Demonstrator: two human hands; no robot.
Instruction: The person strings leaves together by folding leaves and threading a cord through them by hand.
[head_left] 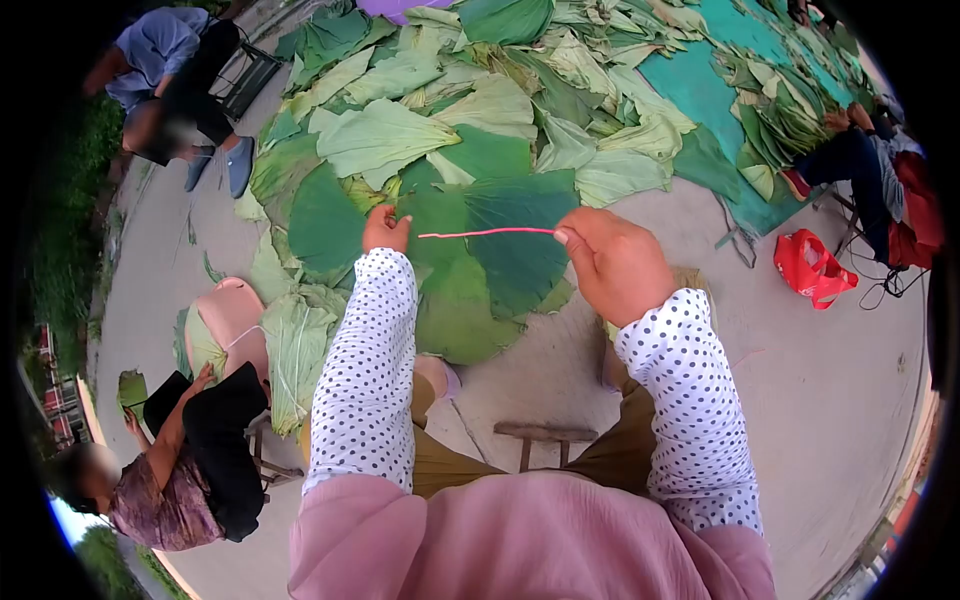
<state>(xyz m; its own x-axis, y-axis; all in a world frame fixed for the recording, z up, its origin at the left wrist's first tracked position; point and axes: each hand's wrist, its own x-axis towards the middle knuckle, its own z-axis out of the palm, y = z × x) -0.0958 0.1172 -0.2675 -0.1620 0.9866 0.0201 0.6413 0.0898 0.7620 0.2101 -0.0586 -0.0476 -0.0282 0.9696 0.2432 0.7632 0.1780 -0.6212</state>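
Note:
A pink string (490, 232) stretches nearly level above a stack of large green lotus leaves (525, 225). My right hand (622, 262) pinches the string's right end between thumb and fingers. Its other end stops just short of my left hand (387, 230), which is over the left part of the leaf stack. The left fingers are half curled, with a gap between them and the thumb; nothing shows in that gap. Both forearms wear white sleeves with dark dots.
A big heap of lotus leaves (440, 110) lies ahead, beside a green sheet (700, 150). Co-workers sit at upper left, lower left and right. A pink chair (232, 318) stands left, a red bag (812, 268) right. A wooden stool (545, 432) is between my legs.

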